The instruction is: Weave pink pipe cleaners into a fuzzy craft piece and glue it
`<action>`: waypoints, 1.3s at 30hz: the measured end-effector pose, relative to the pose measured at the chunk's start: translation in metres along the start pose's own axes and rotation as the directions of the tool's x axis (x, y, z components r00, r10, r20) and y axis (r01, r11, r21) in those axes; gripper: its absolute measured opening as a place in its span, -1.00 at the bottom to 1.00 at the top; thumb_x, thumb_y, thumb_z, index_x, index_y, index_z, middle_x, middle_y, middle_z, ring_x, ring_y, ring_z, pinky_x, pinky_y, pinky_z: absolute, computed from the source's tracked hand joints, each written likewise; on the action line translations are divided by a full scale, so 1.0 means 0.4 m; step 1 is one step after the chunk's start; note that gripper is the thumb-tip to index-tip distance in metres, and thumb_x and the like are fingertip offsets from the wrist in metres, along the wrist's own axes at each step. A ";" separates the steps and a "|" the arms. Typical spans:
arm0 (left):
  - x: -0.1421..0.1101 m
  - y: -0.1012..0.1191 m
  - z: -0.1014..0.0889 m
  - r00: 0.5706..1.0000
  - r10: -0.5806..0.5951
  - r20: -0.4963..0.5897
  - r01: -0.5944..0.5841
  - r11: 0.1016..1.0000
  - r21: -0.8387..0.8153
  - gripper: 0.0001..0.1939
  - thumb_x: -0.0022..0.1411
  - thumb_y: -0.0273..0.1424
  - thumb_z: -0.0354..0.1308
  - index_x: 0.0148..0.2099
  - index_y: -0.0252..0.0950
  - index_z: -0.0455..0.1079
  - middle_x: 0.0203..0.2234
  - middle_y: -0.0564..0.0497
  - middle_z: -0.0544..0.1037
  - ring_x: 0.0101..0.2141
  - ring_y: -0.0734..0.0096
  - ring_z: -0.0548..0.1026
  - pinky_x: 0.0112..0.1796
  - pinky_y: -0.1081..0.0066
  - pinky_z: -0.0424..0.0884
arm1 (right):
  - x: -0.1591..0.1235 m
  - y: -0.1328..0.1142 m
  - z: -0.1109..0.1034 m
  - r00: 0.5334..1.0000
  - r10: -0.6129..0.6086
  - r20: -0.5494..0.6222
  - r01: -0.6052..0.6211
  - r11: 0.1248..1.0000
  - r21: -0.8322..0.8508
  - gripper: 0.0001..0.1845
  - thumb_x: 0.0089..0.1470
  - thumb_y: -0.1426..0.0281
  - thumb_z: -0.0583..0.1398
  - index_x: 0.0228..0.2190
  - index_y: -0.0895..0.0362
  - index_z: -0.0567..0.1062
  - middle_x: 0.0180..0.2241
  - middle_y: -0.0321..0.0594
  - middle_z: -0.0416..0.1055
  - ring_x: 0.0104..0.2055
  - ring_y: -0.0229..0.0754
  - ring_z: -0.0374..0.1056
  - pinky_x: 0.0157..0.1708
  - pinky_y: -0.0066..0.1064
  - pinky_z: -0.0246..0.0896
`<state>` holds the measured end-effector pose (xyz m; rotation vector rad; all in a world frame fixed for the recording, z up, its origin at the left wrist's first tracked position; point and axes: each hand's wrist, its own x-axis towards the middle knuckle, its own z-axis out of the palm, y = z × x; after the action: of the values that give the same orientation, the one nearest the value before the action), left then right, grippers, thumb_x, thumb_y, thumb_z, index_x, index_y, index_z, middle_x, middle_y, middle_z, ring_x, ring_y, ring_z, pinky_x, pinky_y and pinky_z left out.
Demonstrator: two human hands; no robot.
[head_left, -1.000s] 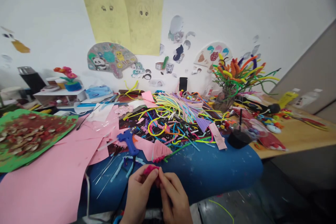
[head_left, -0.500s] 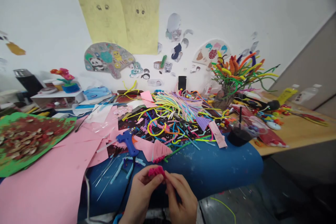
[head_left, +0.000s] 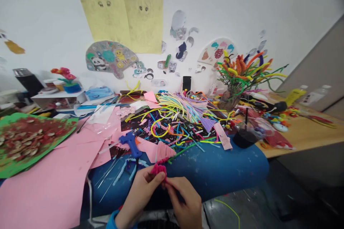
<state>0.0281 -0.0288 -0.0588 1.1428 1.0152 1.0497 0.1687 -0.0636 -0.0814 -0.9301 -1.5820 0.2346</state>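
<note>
At the near edge of the blue table mat [head_left: 215, 171], my two hands meet around a small magenta fuzzy pipe-cleaner piece [head_left: 158, 169]. My left hand [head_left: 141, 193] pinches it from the left with thumb and fingers closed on it. My right hand [head_left: 184, 202] pinches its lower right end, fingers curled. A blue sleeve cuff shows at my left wrist. Just beyond the hands lie a pink fuzzy fan-shaped piece [head_left: 163, 151] and a blue glue gun [head_left: 130, 143].
A heap of coloured pipe cleaners [head_left: 174, 118] covers the middle of the table. Pink paper sheets [head_left: 48, 182] spread to the left beside a green board with seeds [head_left: 27, 139]. A vase of pipe-cleaner flowers [head_left: 239, 75] and a black cup [head_left: 243, 137] stand at right. Thin wires [head_left: 110, 175] lie near my left hand.
Both hands have lifted slightly and kept working the magenta piece; my left forearm and blue cuff now show. The view has shifted a little.
</note>
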 end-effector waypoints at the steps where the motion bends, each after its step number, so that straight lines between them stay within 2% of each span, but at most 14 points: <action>1: 0.002 0.006 -0.005 1.000 -0.006 0.025 0.006 1.000 0.014 -0.63 0.06 -0.11 0.33 -0.48 -0.34 0.45 -0.65 0.07 0.46 -0.55 0.44 0.39 -0.45 0.47 0.31 | 0.004 -0.001 -0.003 0.999 -0.034 0.022 0.035 0.999 -0.019 -0.83 0.22 0.56 0.16 -0.26 0.13 0.54 -0.44 -0.23 0.56 -0.42 -0.24 0.47 -0.39 -0.47 0.39; 4: 0.007 0.027 -0.023 0.993 -0.029 0.110 0.022 0.998 0.062 -0.63 0.06 -0.11 0.32 -0.46 -0.35 0.45 -0.65 0.06 0.46 -0.56 0.45 0.40 -0.44 0.47 0.30 | 0.014 0.000 -0.015 0.987 -0.116 0.107 0.126 0.988 -0.094 -0.81 0.26 0.55 0.12 -0.23 0.14 0.54 -0.46 -0.19 0.52 -0.44 -0.21 0.41 -0.42 -0.43 0.34; 7: 0.014 0.047 -0.047 0.971 -0.068 0.228 0.042 0.992 0.116 -0.63 0.08 -0.10 0.30 -0.46 -0.34 0.41 -0.62 0.08 0.44 -0.57 0.47 0.38 -0.45 0.47 0.29 | 0.026 0.005 -0.029 0.973 -0.143 0.179 0.165 0.979 -0.116 -0.87 0.26 0.50 0.15 -0.28 0.13 0.52 -0.47 -0.22 0.50 -0.45 -0.22 0.36 -0.43 -0.41 0.27; 9: 0.017 0.062 -0.063 0.933 -0.122 0.339 0.067 0.984 0.168 -0.63 0.08 -0.10 0.27 -0.47 -0.32 0.38 -0.61 0.10 0.41 -0.58 0.49 0.35 -0.47 0.48 0.29 | 0.034 0.006 -0.036 0.969 -0.150 0.195 0.172 0.980 -0.099 -0.90 0.24 0.43 0.20 -0.35 0.13 0.49 -0.49 -0.24 0.49 -0.46 -0.23 0.33 -0.43 -0.41 0.23; 11: 0.018 0.078 -0.077 0.878 -0.187 0.440 0.095 0.970 0.222 -0.66 0.06 -0.14 0.28 -0.49 -0.32 0.38 -0.62 0.10 0.39 -0.59 0.49 0.34 -0.50 0.48 0.28 | 0.039 0.005 -0.039 0.966 -0.160 0.203 0.182 0.979 -0.093 -0.81 0.23 0.34 0.22 -0.42 0.13 0.46 -0.53 -0.27 0.46 -0.48 -0.24 0.30 -0.44 -0.41 0.18; 13: 0.019 0.094 -0.087 0.841 -0.237 0.487 0.114 0.956 0.269 -0.71 0.03 -0.21 0.29 -0.50 -0.33 0.39 -0.63 0.09 0.40 -0.60 0.49 0.34 -0.52 0.49 0.26 | 0.042 0.002 -0.038 0.961 -0.167 0.220 0.192 0.976 -0.097 -0.73 0.24 0.28 0.20 -0.47 0.12 0.43 -0.57 -0.30 0.43 -0.51 -0.25 0.27 -0.47 -0.41 0.13; 19: 0.023 0.117 -0.097 0.804 -0.336 0.490 0.118 0.899 0.422 -0.90 0.03 -0.39 0.23 -0.46 -0.32 0.43 -0.61 0.12 0.43 -0.58 0.52 0.35 -0.52 0.53 0.26 | 0.046 -0.002 -0.030 0.950 -0.191 0.247 0.224 0.968 -0.113 -0.69 0.25 0.22 0.18 -0.47 0.12 0.45 -0.59 -0.32 0.40 -0.52 -0.26 0.23 -0.49 -0.42 0.08; 23: 0.024 0.117 -0.098 0.780 -0.375 0.502 0.099 0.865 0.492 -0.93 0.03 -0.43 0.20 -0.46 -0.32 0.47 -0.65 0.14 0.43 -0.59 0.52 0.35 -0.54 0.56 0.22 | 0.053 -0.001 -0.035 0.939 -0.209 0.274 0.245 0.964 -0.104 -0.65 0.27 0.17 0.14 -0.46 0.13 0.44 -0.60 -0.32 0.41 -0.54 -0.28 0.22 -0.49 -0.42 0.06; 28: 0.022 0.109 -0.098 0.785 -0.387 0.484 0.060 0.825 0.562 -0.93 0.03 -0.43 0.22 -0.43 -0.32 0.50 -0.63 0.15 0.45 -0.59 0.55 0.32 -0.57 0.57 0.15 | 0.052 0.013 -0.048 0.922 -0.161 0.353 0.214 0.970 -0.117 -0.57 0.25 0.09 0.12 -0.50 0.12 0.44 -0.60 -0.33 0.40 -0.54 -0.27 0.23 -0.51 -0.39 0.02; 32: 0.023 0.090 -0.100 0.791 -0.387 0.474 0.070 0.827 0.558 -0.96 0.00 -0.46 0.19 -0.45 -0.32 0.46 -0.65 0.17 0.43 -0.60 0.56 0.32 -0.57 0.58 0.16 | 0.048 0.026 -0.060 0.880 -0.121 0.459 0.161 0.986 -0.048 -0.69 0.29 0.20 0.12 -0.39 0.11 0.50 -0.49 -0.30 0.50 -0.44 -0.26 0.34 -0.42 -0.42 0.13; 36: 0.023 0.080 -0.099 0.778 -0.388 0.494 0.108 0.857 0.503 -0.94 -0.01 -0.47 0.16 -0.44 -0.31 0.46 -0.61 0.13 0.48 -0.57 0.51 0.39 -0.51 0.54 0.27 | 0.052 0.027 -0.067 0.872 -0.116 0.476 0.142 0.990 -0.019 -0.76 0.33 0.33 0.10 -0.33 0.12 0.51 -0.43 -0.27 0.53 -0.39 -0.24 0.36 -0.36 -0.42 0.17; 39: 0.026 0.083 -0.098 0.793 -0.355 0.494 0.113 0.884 0.454 -0.95 -0.02 -0.47 0.17 -0.43 -0.31 0.46 -0.59 0.13 0.49 -0.54 0.51 0.41 -0.47 0.53 0.29 | 0.057 0.025 -0.069 0.869 -0.113 0.482 0.140 0.990 -0.020 -0.78 0.33 0.37 0.09 -0.32 0.12 0.50 -0.41 -0.26 0.53 -0.38 -0.22 0.34 -0.35 -0.40 0.17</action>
<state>-0.0116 -0.0075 -0.0319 1.4991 0.8732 0.2440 0.1989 -0.0511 -0.0638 -0.8429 -2.1118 0.3505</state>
